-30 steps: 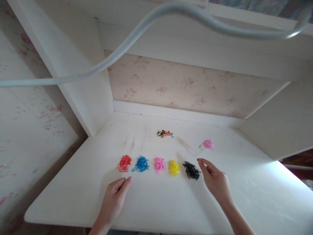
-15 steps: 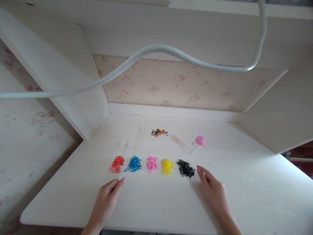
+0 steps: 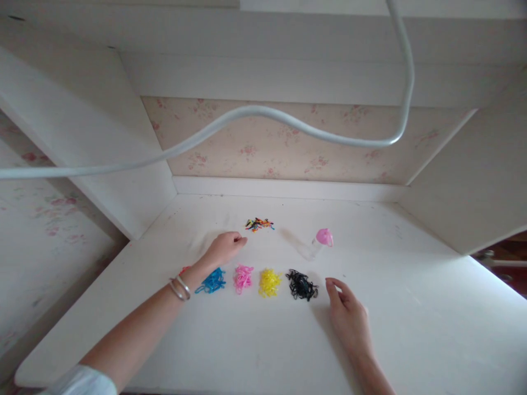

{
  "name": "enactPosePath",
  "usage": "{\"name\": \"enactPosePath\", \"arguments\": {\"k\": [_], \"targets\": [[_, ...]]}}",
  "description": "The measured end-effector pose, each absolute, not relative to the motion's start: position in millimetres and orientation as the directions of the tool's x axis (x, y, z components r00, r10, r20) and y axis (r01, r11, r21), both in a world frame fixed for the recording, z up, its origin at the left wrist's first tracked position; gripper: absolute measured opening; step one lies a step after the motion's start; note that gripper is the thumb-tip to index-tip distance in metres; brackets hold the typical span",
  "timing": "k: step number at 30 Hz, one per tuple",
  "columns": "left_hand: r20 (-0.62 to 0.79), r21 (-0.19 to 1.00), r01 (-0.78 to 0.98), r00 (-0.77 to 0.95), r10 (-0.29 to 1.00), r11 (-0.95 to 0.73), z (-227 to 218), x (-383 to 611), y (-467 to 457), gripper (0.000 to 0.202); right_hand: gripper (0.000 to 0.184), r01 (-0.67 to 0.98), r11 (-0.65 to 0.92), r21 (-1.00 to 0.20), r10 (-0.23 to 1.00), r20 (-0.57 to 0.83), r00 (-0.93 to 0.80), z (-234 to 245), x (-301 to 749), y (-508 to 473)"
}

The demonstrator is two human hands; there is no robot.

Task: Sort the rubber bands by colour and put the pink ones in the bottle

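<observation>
On the white desk (image 3: 411, 329) lies a row of small rubber-band heaps: red (image 3: 184, 270) mostly hidden by my left wrist, blue (image 3: 213, 280), pink (image 3: 242, 277), yellow (image 3: 269, 282) and black (image 3: 301, 285). Behind the row sits a small mixed-colour heap (image 3: 258, 224). My left hand (image 3: 224, 248) reaches over the row, fingers curled, its fingertips just left of the mixed heap; nothing shows in it. My right hand (image 3: 348, 315) rests on the desk right of the black heap, fingers loosely apart, holding nothing.
A clear little bottle with a pink cap (image 3: 318, 243) lies on its side behind the black heap. A grey cable (image 3: 288, 118) hangs across the view. White shelf walls (image 3: 102, 142) enclose the desk left, right and above. Floral wallpaper (image 3: 267, 148) backs it.
My left hand left the desk's front and reached forward over the red and blue heaps toward the mixed heap. My right hand lowered slightly and stayed beside the black heap.
</observation>
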State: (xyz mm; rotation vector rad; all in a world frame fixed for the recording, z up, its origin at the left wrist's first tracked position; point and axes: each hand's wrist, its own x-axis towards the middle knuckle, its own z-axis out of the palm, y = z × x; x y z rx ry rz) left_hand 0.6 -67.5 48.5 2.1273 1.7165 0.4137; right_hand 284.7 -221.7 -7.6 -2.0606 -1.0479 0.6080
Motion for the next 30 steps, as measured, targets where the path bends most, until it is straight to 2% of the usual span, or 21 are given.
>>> {"name": "enactPosePath", "arguments": {"k": [3,9,14,18,23,30], "targets": [[0.017,0.406,0.903,0.147,0.989,-0.141,35.2,13.8,-31.4,0.024,0.056,0.458,-0.374,-0.807,0.833,-0.075,0.549,-6.1,285.5,-221.3],[0.056,0.333,0.938,0.083,0.995,-0.096,20.0,25.4,-3.4,0.026,0.051,0.427,-0.363,-0.828,0.839,-0.091,0.536,-4.3,286.1,-219.9],[0.007,0.299,0.949,0.103,0.995,-0.1,14.9,27.3,6.1,0.023,0.05,0.45,-0.356,-0.819,0.846,-0.078,0.527,-6.9,286.9,-218.6],[-0.056,0.273,0.957,0.113,0.992,-0.094,12.6,26.3,11.7,0.028,0.05,0.456,-0.364,-0.812,0.849,-0.087,0.521,-6.9,286.8,-218.4],[-0.067,0.273,0.957,0.123,0.99,-0.1,14.8,25.5,13.9,0.028,0.051,0.467,-0.359,-0.808,0.849,-0.075,0.524,-5.9,286.2,-218.1],[0.006,0.325,0.927,0.194,0.981,-0.185,27.7,22.9,4.0,0.022,0.053,0.453,-0.331,-0.828,0.845,-0.045,0.533,-7.4,285.3,-217.8]]}}
